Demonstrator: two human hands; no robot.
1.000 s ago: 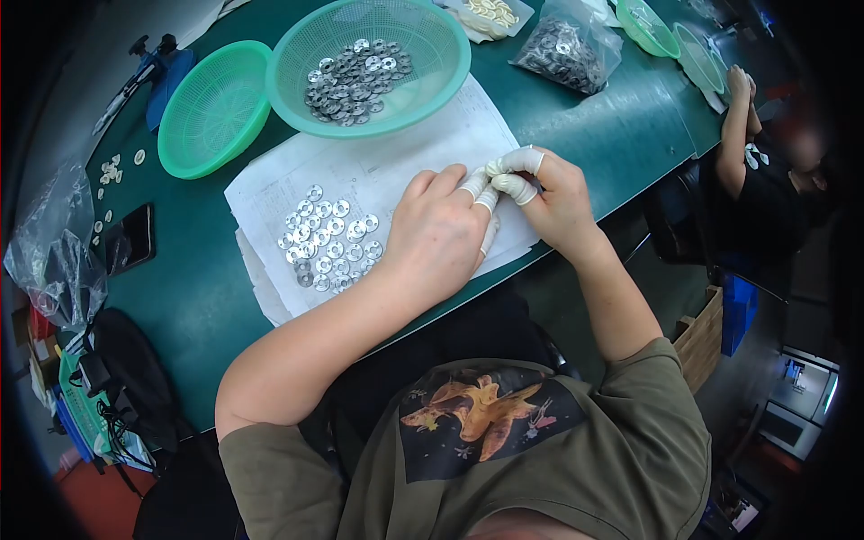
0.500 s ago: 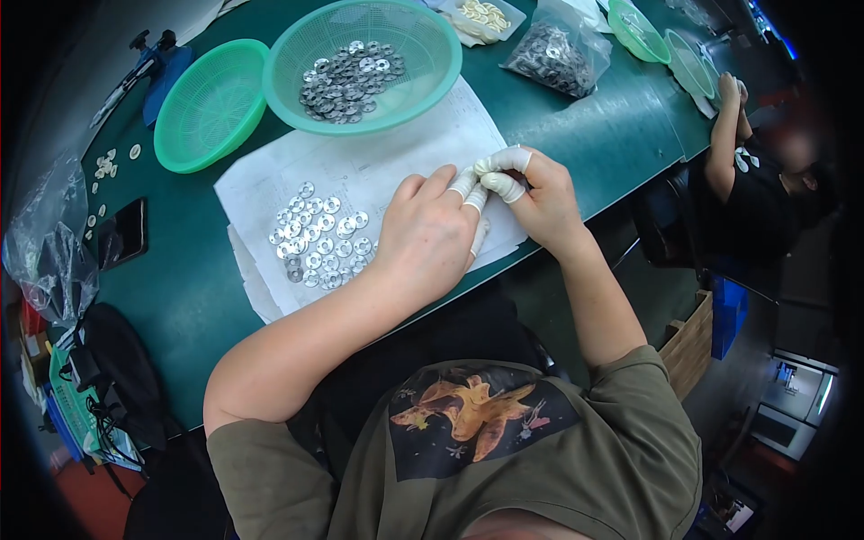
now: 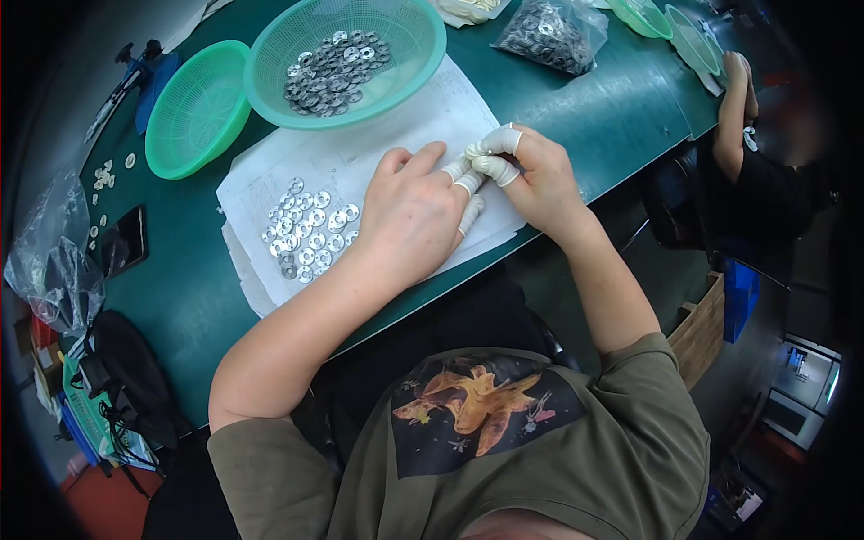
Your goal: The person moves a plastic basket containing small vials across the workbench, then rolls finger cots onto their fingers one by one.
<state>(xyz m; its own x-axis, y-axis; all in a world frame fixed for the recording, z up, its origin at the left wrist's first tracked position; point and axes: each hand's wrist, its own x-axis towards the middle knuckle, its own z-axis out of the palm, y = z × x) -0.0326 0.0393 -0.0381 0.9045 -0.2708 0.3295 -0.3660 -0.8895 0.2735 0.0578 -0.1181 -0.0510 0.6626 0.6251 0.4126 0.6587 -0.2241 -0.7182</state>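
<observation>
My left hand (image 3: 409, 216) and my right hand (image 3: 544, 180) meet over the white paper (image 3: 405, 135). White finger cots cover several fingertips. Thumb and fingers on both sides are pinched closed together at one spot; whatever lies between them is hidden by the fingertips. Left of my left hand, a group of shiny round metal discs with centre holes (image 3: 317, 218) is spread on the paper. Beyond the hands stands a pale green mesh basket (image 3: 409, 58) holding many darker discs of similar shape (image 3: 337, 76).
Another green basket (image 3: 193, 117) sits at the left, near a blue clamp-like tool (image 3: 155, 94), loose finger cots (image 3: 104, 175) and a phone (image 3: 126, 241). A clear bag of discs (image 3: 549, 38) lies at the back. At far right sits another person (image 3: 765, 189).
The view has shifted slightly, so the baskets and discs sit a little further left and higher. Both hands keep their pinch at the same place over the paper.
</observation>
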